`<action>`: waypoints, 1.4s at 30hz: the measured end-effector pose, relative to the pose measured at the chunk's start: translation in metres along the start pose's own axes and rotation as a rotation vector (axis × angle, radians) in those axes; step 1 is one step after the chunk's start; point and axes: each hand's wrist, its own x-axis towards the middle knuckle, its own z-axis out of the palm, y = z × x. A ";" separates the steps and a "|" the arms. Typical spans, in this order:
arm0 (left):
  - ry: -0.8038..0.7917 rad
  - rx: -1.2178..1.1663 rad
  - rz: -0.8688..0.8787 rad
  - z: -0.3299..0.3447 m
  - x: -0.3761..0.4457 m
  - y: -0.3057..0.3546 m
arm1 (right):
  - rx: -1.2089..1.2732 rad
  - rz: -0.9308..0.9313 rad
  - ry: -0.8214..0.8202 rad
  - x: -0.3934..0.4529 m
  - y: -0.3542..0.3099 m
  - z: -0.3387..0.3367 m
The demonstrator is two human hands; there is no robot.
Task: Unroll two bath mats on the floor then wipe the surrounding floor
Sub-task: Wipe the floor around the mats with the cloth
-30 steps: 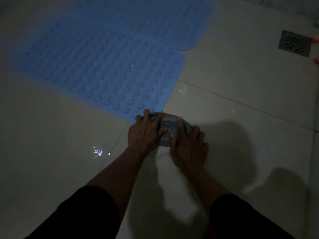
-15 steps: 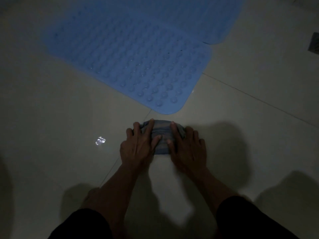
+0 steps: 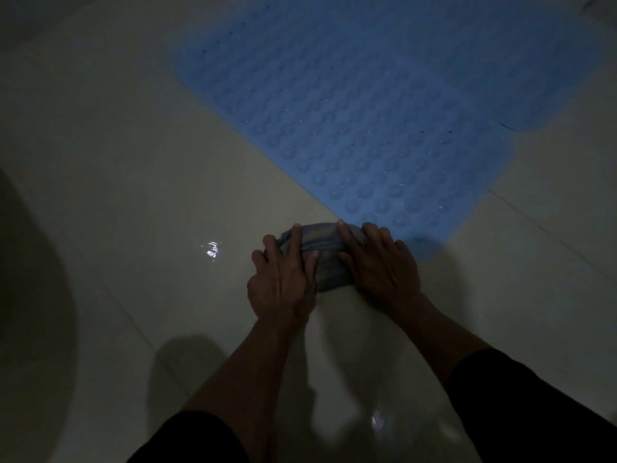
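Two blue bubble-textured bath mats lie flat on the pale tiled floor. The near mat (image 3: pixel 360 128) reaches down to my hands, and the far mat (image 3: pixel 521 45) overlaps it at the upper right. A bunched grey cloth (image 3: pixel 322 259) sits on the floor at the near mat's front corner. My left hand (image 3: pixel 283 279) presses on the cloth's left side with fingers spread. My right hand (image 3: pixel 380 265) presses on its right side. The cloth's lower part is hidden under both palms.
The glossy floor tile (image 3: pixel 133 195) stretches to the left and front, with a bright light reflection (image 3: pixel 211 251) on it. Grout lines run diagonally at the right and lower left. A dark curved shadow covers the far left edge.
The cloth and both hands have slid left along the mat's front edge. The view has swung left, so the mats sit further right and the floor drain is out of sight.
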 end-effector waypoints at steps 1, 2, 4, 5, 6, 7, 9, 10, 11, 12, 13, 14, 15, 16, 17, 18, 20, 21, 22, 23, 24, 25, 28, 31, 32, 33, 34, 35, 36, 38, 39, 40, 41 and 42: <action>-0.001 -0.004 -0.017 -0.003 0.009 -0.004 | -0.002 -0.015 0.000 0.011 -0.003 0.001; -0.008 -0.011 -0.033 -0.005 0.019 -0.008 | 0.001 -0.027 -0.005 0.023 -0.006 0.001; -0.020 -0.029 -0.057 -0.010 0.039 -0.017 | 0.012 -0.049 -0.029 0.046 -0.014 0.000; -0.025 -0.037 -0.066 -0.013 0.048 -0.022 | 0.017 -0.058 -0.045 0.056 -0.018 0.000; -0.029 -0.047 -0.073 -0.016 0.057 -0.026 | 0.022 -0.064 -0.062 0.067 -0.022 0.001; -0.034 -0.055 -0.074 -0.018 0.066 -0.030 | 0.026 -0.067 -0.077 0.078 -0.025 0.000; -0.052 -0.068 -0.079 -0.023 0.080 -0.038 | 0.026 -0.075 -0.097 0.097 -0.032 0.000; -0.059 -0.070 -0.086 -0.023 0.087 -0.043 | 0.022 -0.082 -0.104 0.105 -0.035 -0.001; -0.058 -0.062 -0.095 -0.024 0.092 -0.047 | 0.021 -0.090 -0.110 0.113 -0.039 -0.002; -0.046 -0.056 -0.109 -0.026 0.097 -0.051 | 0.022 -0.096 -0.114 0.120 -0.043 -0.003; -0.036 -0.050 -0.122 -0.029 0.101 -0.054 | 0.019 -0.102 -0.116 0.128 -0.047 -0.003; -0.022 -0.048 -0.132 -0.033 0.106 -0.058 | 0.010 -0.107 -0.114 0.136 -0.052 -0.004; -0.035 -0.064 -0.147 -0.036 0.112 -0.061 | -0.005 -0.113 -0.113 0.143 -0.056 -0.005; -0.058 -0.096 -0.157 -0.038 0.118 -0.064 | -0.022 -0.119 -0.120 0.151 -0.059 -0.006; -0.098 -0.132 -0.162 -0.040 0.125 -0.066 | -0.037 -0.124 -0.134 0.158 -0.063 -0.006; -0.129 -0.167 -0.169 -0.044 0.130 -0.068 | -0.045 -0.130 -0.148 0.165 -0.066 -0.007; -0.150 -0.209 -0.182 -0.054 0.141 -0.073 | -0.045 -0.138 -0.161 0.178 -0.074 -0.007; -0.148 -0.218 -0.189 -0.056 0.146 -0.076 | -0.042 -0.137 -0.161 0.184 -0.077 -0.006; -0.155 -0.226 -0.200 -0.058 0.151 -0.079 | -0.038 -0.140 -0.158 0.191 -0.081 -0.006; -0.162 -0.225 -0.213 -0.059 0.156 -0.082 | -0.031 -0.147 -0.154 0.198 -0.084 -0.004; -0.154 -0.211 -0.226 -0.060 0.161 -0.086 | -0.018 -0.158 -0.152 0.205 -0.087 -0.002; -0.130 -0.187 -0.237 -0.061 0.165 -0.089 | 0.002 -0.173 -0.149 0.213 -0.090 -0.001; -0.059 -0.133 -0.257 -0.065 0.179 -0.098 | 0.035 -0.220 -0.134 0.238 -0.097 0.005; -0.081 -0.147 -0.313 -0.067 0.198 -0.103 | 0.062 -0.279 -0.111 0.266 -0.104 0.008; -0.073 -0.149 -0.332 -0.068 0.204 -0.105 | 0.064 -0.295 -0.106 0.275 -0.106 0.009; -0.061 -0.150 -0.350 -0.069 0.211 -0.106 | 0.064 -0.308 -0.101 0.283 -0.107 0.011; -0.053 -0.151 -0.370 -0.070 0.218 -0.108 | 0.071 -0.322 -0.099 0.293 -0.108 0.013; -0.047 -0.151 -0.390 -0.071 0.224 -0.110 | 0.080 -0.336 -0.098 0.301 -0.110 0.015; -0.044 -0.147 -0.404 -0.072 0.230 -0.112 | 0.088 -0.348 -0.095 0.309 -0.112 0.016; -0.039 -0.137 -0.431 -0.075 0.240 -0.115 | 0.108 -0.366 -0.088 0.324 -0.117 0.018; -0.032 -0.137 -0.444 -0.076 0.244 -0.116 | 0.113 -0.371 -0.081 0.331 -0.120 0.019; -0.020 -0.139 -0.457 -0.078 0.249 -0.116 | 0.118 -0.377 -0.068 0.339 -0.123 0.019; -0.007 -0.141 -0.471 -0.080 0.252 -0.117 | 0.124 -0.387 -0.055 0.346 -0.126 0.020; 0.001 -0.140 -0.486 -0.083 0.257 -0.118 | 0.127 -0.399 -0.043 0.352 -0.130 0.021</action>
